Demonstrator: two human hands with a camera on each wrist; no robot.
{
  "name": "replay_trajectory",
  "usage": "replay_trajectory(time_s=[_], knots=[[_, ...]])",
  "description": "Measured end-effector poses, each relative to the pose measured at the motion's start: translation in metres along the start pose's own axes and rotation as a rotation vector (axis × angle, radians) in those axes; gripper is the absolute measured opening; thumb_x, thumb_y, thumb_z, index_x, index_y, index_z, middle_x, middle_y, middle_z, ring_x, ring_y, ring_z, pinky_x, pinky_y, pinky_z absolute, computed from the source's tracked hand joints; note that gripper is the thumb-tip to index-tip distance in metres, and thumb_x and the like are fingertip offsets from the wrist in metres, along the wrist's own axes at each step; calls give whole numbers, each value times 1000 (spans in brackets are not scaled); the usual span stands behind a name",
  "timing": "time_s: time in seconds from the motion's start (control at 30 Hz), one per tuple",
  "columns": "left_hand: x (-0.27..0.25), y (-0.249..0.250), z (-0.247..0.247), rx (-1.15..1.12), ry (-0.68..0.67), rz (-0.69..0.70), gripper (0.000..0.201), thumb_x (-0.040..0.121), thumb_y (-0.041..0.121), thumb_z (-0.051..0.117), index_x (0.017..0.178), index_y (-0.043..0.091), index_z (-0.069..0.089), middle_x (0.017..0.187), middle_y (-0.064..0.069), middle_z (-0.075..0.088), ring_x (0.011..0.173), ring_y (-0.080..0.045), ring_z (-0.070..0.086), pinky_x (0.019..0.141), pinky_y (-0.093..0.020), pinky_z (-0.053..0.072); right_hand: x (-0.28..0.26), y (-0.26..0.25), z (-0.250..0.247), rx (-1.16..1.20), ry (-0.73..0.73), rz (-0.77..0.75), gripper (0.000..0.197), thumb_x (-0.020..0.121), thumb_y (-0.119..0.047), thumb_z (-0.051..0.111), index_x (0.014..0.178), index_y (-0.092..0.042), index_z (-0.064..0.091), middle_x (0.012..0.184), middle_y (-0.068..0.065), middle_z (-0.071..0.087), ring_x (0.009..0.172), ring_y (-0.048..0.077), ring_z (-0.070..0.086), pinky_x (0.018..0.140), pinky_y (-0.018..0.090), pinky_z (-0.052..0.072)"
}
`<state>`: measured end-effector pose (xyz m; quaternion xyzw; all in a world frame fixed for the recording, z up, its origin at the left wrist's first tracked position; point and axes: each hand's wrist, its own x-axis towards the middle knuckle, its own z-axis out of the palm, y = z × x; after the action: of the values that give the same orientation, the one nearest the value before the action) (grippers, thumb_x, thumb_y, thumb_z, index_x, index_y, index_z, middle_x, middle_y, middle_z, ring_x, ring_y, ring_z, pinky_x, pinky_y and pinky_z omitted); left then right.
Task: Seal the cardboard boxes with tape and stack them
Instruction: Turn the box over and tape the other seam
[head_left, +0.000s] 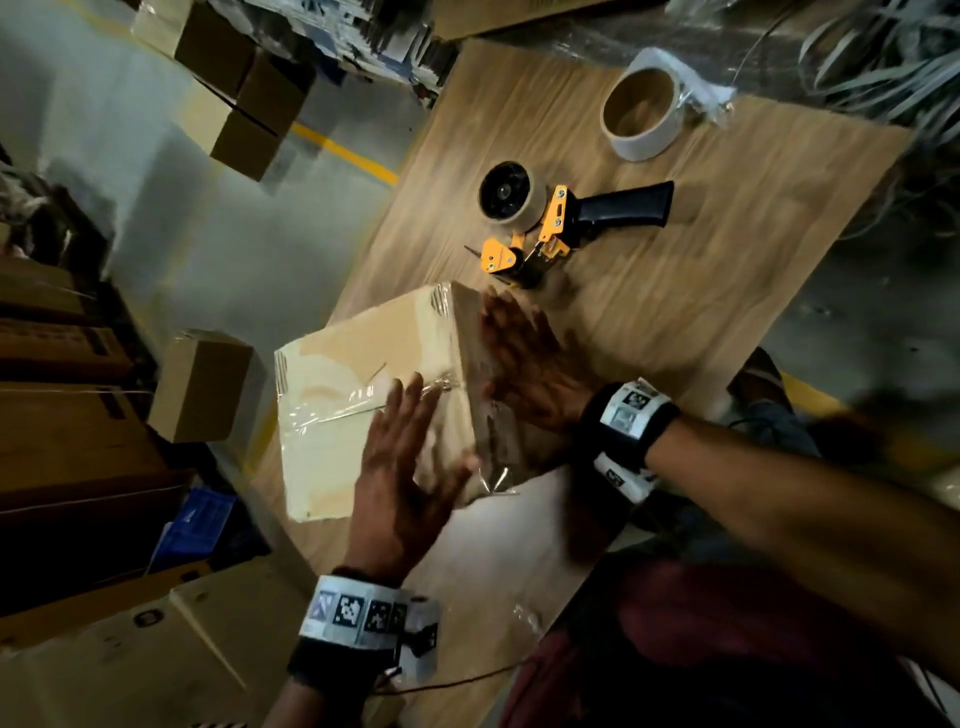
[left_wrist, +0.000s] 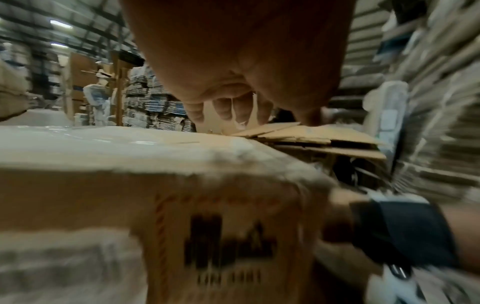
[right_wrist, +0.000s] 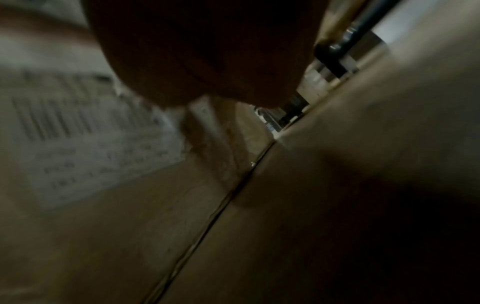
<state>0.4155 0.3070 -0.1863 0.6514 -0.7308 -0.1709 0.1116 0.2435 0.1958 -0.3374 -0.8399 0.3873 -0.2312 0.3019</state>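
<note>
Middle of head frame, on wooden table (head_left: 649, 322): box (head_left: 358, 400), top taped. Your left hand (head_left: 400, 467) flat on top, right hand (head_left: 524, 364) flat on side, fingers spread, holding nothing. Rub loose tape end (head_left: 493, 467) down hard, then lift.

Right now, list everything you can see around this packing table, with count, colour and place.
cardboard box: one, tan, clear tape on top, near edge of table
table: one, wood-grain brown, centre
tape dispenser: one, yellow and black, on its side beyond the box
tape roll: one, white, far end of table
small boxes: several, brown, left of table
blue crate: one, lower left
wrist bands: two, black with markers
left hand: fingers straight, over box top
right hand: flat against box's right side
</note>
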Motion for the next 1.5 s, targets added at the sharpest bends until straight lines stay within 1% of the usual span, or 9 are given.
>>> replay_trajectory(time_s=[0.1,0.23,0.47,0.67,0.83,1.03,1.27,1.37,1.5], knots=[[-31,0,14,88,-138,107,107,84,81,61,162,14,31,171,-8,24,161,-25,15,125,-61,24,1,-5,-8,-55,-2,-6,82,104,-62,20,164,-7,8,172,19,-5,159,33,-5,122,64,13],[-43,-14,23,108,-185,107,113,81,74,69,163,10,26,173,-9,17,161,-27,12,127,-56,21,1,-20,-28,-103,83,-204,81,104,-62,39,165,-13,16,172,17,-1,159,31,-6,127,55,4],[-47,-28,30,57,-3,41,93,89,55,73,161,10,36,171,-6,25,156,-25,29,107,-55,52,18,-28,-28,-342,-135,-410,98,81,-92,7,163,-39,12,173,9,-3,159,33,-3,121,67,12],[-46,-29,37,197,65,69,89,92,58,69,157,3,41,166,-13,35,151,-27,40,96,-52,59,17,-26,-37,-429,-138,-445,118,74,-65,77,164,-36,5,173,11,-3,159,33,-3,123,66,12],[-47,-28,38,207,80,63,92,91,60,68,156,0,42,165,-14,37,151,-26,40,103,-50,55,13,-29,-50,-109,-169,-431,91,88,-87,35,160,-33,28,173,9,8,160,29,-1,122,67,13],[-46,-28,43,224,87,47,92,90,58,74,155,1,43,165,-13,38,150,-26,41,105,-48,55,14,-29,-37,-290,-172,-401,101,80,-93,39,162,-35,26,173,6,6,160,30,-3,121,68,13],[-45,-13,52,270,142,-7,88,88,53,70,153,-2,45,163,-16,41,148,-30,44,107,-52,52,14,-28,-36,-376,-160,-414,93,76,-61,67,158,-35,32,173,6,10,159,32,0,120,68,15],[-43,-5,55,271,159,-55,90,87,56,64,153,-1,45,163,-16,40,148,-31,44,115,-52,45,13,-21,-39,-440,-194,-446,119,61,-26,85,161,-38,21,173,7,0,159,32,-6,121,67,15],[-39,4,56,206,211,-165,90,81,60,61,149,2,52,159,-13,46,143,-28,51,113,-53,47,16,-19,-41,-455,-222,-483,138,44,-34,90,162,-35,18,173,8,-4,159,34,-9,121,67,14]])
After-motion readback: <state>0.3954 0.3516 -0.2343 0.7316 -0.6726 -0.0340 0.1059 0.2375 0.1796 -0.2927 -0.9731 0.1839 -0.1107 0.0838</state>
